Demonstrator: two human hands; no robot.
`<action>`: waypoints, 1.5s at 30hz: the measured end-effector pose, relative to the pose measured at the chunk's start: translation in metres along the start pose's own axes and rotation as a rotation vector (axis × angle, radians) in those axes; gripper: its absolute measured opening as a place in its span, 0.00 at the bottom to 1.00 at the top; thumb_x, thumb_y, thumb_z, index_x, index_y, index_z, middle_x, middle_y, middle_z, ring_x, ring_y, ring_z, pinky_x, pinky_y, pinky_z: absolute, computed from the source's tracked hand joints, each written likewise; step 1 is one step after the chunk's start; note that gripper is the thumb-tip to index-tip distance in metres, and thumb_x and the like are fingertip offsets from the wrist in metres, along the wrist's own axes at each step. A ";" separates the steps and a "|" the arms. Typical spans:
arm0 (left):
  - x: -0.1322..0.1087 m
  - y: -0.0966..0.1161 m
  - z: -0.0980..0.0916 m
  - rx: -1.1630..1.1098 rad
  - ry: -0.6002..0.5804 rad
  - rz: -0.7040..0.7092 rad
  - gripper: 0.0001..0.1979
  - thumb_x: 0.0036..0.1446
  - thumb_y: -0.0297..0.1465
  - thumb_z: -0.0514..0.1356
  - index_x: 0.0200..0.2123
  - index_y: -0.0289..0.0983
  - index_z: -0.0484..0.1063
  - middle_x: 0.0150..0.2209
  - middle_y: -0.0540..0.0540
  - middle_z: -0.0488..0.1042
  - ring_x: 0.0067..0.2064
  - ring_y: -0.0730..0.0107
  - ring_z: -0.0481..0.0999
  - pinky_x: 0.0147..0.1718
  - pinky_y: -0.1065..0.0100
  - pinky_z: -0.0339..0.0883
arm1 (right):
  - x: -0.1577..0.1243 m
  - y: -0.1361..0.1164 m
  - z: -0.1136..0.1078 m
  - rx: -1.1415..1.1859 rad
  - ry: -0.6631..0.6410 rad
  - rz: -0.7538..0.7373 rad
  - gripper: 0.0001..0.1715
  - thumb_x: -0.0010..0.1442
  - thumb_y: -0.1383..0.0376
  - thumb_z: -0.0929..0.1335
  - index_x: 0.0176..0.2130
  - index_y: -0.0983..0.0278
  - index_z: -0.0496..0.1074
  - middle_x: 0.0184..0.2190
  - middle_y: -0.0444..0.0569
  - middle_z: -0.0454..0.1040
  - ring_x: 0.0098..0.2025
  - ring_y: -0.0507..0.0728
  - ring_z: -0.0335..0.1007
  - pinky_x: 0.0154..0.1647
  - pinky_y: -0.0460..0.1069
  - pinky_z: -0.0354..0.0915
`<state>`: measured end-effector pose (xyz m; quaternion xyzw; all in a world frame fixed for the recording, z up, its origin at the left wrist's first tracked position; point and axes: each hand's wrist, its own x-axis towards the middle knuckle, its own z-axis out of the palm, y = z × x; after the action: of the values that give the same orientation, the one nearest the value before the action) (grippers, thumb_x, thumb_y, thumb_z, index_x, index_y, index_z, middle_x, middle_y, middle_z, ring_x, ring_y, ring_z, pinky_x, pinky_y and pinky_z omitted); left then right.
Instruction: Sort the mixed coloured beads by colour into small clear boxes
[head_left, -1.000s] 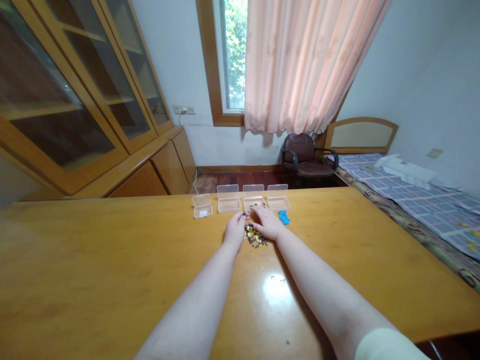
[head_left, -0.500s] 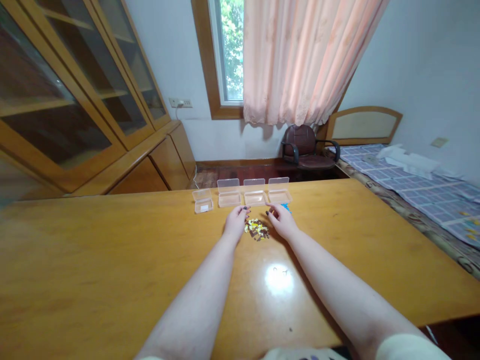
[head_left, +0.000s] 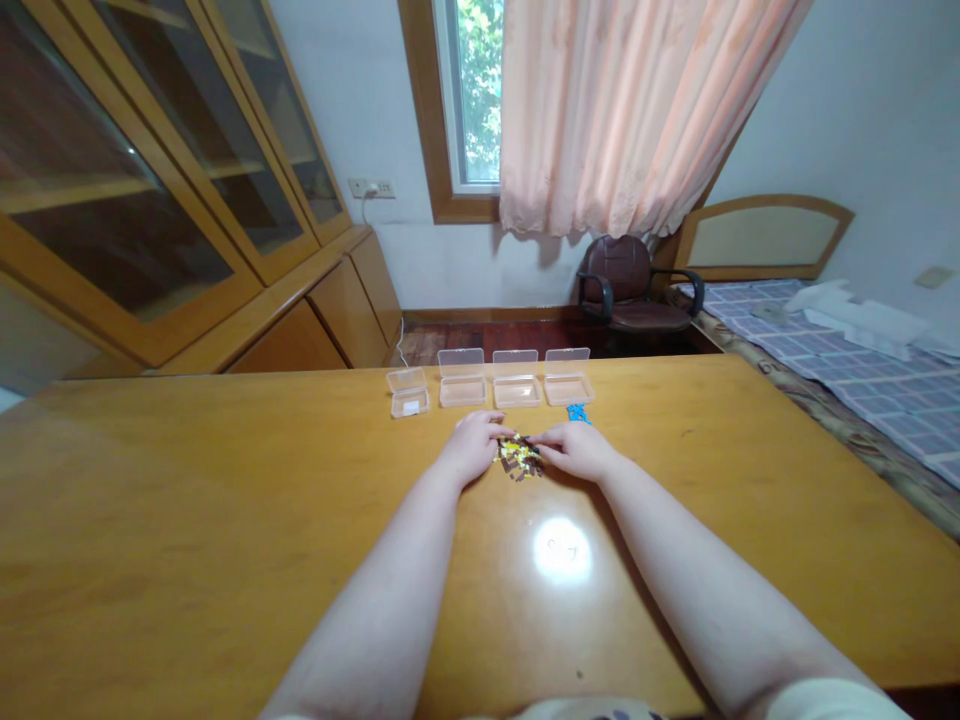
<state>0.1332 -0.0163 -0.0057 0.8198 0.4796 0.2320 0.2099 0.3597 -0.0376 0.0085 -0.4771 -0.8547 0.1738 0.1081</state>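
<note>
A small pile of tiny brown, yellow and white pieces [head_left: 517, 462] lies on the wooden table between my hands; they look like small building bricks. My left hand [head_left: 472, 446] rests at the pile's left edge, fingers apart and reaching over its far side. From the right, my right hand [head_left: 577, 450] stretches its fingers onto the pile, index finger and thumb apart. Neither hand shows a piece held. Just beyond my right hand is a small cluster of blue pieces [head_left: 578, 413].
Several clear plastic boxes with raised lids stand in a row beyond my hands, among them a middle box [head_left: 517, 392] and a smaller left one [head_left: 409, 403] with a white label. The wooden table [head_left: 225, 520] ends behind them. A chair [head_left: 637, 290] and bed [head_left: 847, 330] stand farther off.
Both hands have come down to the pile, their fingers now at its edges. My right hand has uncovered more of the blue pieces. The camera view has shifted slightly.
</note>
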 end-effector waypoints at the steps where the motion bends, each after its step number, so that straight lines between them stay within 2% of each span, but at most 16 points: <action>1: 0.000 -0.003 -0.002 -0.012 -0.012 0.011 0.21 0.49 0.21 0.51 0.39 0.45 0.79 0.51 0.48 0.72 0.53 0.62 0.68 0.57 0.59 0.58 | 0.000 0.000 -0.001 0.010 -0.002 0.003 0.19 0.60 0.58 0.62 0.49 0.54 0.73 0.37 0.45 0.79 0.35 0.54 0.73 0.35 0.46 0.62; 5: 0.000 -0.015 -0.013 -0.031 0.009 -0.015 0.21 0.50 0.20 0.50 0.37 0.43 0.79 0.50 0.48 0.73 0.53 0.64 0.69 0.57 0.60 0.59 | 0.001 -0.002 -0.003 0.002 -0.030 0.013 0.20 0.60 0.57 0.62 0.49 0.54 0.73 0.39 0.45 0.79 0.37 0.55 0.74 0.36 0.46 0.63; 9: -0.001 -0.019 -0.020 0.002 -0.053 0.008 0.21 0.51 0.20 0.50 0.39 0.42 0.78 0.48 0.49 0.74 0.51 0.66 0.71 0.56 0.61 0.61 | 0.003 -0.002 -0.001 -0.039 -0.032 0.021 0.21 0.62 0.56 0.60 0.51 0.54 0.72 0.45 0.45 0.77 0.44 0.57 0.73 0.42 0.47 0.64; 13: 0.000 -0.010 -0.012 0.116 -0.004 0.071 0.21 0.50 0.20 0.51 0.39 0.43 0.78 0.49 0.48 0.74 0.53 0.65 0.69 0.57 0.58 0.59 | 0.007 -0.006 0.001 -0.097 -0.007 0.083 0.24 0.63 0.55 0.58 0.55 0.55 0.68 0.48 0.47 0.75 0.46 0.59 0.72 0.44 0.49 0.64; 16: 0.001 -0.003 -0.003 0.169 -0.052 0.134 0.20 0.52 0.22 0.52 0.42 0.45 0.77 0.53 0.48 0.70 0.56 0.63 0.65 0.58 0.55 0.56 | 0.007 -0.010 0.001 -0.125 0.017 0.123 0.26 0.63 0.55 0.59 0.58 0.55 0.64 0.46 0.49 0.76 0.43 0.59 0.73 0.42 0.50 0.64; 21: 0.000 -0.004 0.001 0.248 -0.120 0.145 0.19 0.56 0.27 0.53 0.48 0.49 0.73 0.57 0.48 0.67 0.60 0.60 0.60 0.60 0.50 0.49 | 0.005 -0.008 -0.001 -0.078 0.025 0.038 0.20 0.62 0.59 0.60 0.51 0.54 0.72 0.41 0.46 0.78 0.40 0.55 0.73 0.39 0.47 0.62; 26: -0.002 -0.007 0.000 0.303 -0.081 0.051 0.18 0.57 0.31 0.54 0.50 0.47 0.72 0.58 0.47 0.66 0.61 0.56 0.57 0.61 0.47 0.46 | 0.006 -0.008 0.001 -0.111 0.012 -0.055 0.20 0.62 0.57 0.61 0.50 0.55 0.72 0.37 0.47 0.79 0.37 0.55 0.73 0.34 0.46 0.60; 29: -0.002 -0.006 -0.001 0.314 -0.042 0.019 0.18 0.57 0.32 0.54 0.51 0.46 0.72 0.58 0.45 0.66 0.61 0.55 0.58 0.60 0.47 0.47 | 0.011 -0.008 0.004 -0.190 0.072 -0.057 0.20 0.63 0.57 0.60 0.51 0.58 0.72 0.38 0.50 0.79 0.37 0.56 0.73 0.37 0.48 0.59; 33: -0.002 -0.001 -0.005 0.282 -0.006 0.102 0.17 0.55 0.28 0.54 0.45 0.46 0.76 0.55 0.47 0.69 0.58 0.59 0.62 0.60 0.51 0.49 | 0.016 -0.005 0.008 -0.208 0.140 -0.028 0.20 0.63 0.59 0.61 0.52 0.60 0.71 0.38 0.52 0.79 0.39 0.57 0.73 0.40 0.49 0.59; 36: -0.002 0.002 -0.008 0.274 0.000 0.141 0.16 0.53 0.27 0.54 0.40 0.47 0.78 0.53 0.47 0.71 0.57 0.60 0.64 0.60 0.50 0.49 | 0.014 -0.002 0.008 -0.153 0.147 -0.097 0.19 0.62 0.62 0.62 0.50 0.59 0.73 0.36 0.50 0.79 0.36 0.55 0.72 0.38 0.48 0.59; 41: -0.003 0.003 -0.010 0.298 -0.002 0.075 0.15 0.53 0.29 0.55 0.41 0.46 0.78 0.51 0.47 0.72 0.56 0.57 0.64 0.59 0.49 0.51 | 0.010 -0.001 0.005 -0.128 0.118 -0.262 0.16 0.62 0.61 0.62 0.43 0.60 0.77 0.27 0.49 0.77 0.30 0.54 0.69 0.34 0.47 0.56; 45: -0.002 0.002 -0.008 0.281 0.053 0.040 0.16 0.53 0.27 0.55 0.42 0.44 0.77 0.50 0.46 0.73 0.54 0.59 0.66 0.57 0.53 0.55 | 0.012 -0.003 0.007 -0.170 0.143 -0.212 0.17 0.62 0.60 0.62 0.45 0.60 0.76 0.29 0.49 0.77 0.30 0.54 0.68 0.33 0.48 0.54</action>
<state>0.1293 -0.0181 0.0019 0.8441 0.4962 0.1885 0.0756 0.3490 -0.0305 0.0038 -0.4026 -0.9022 0.0539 0.1454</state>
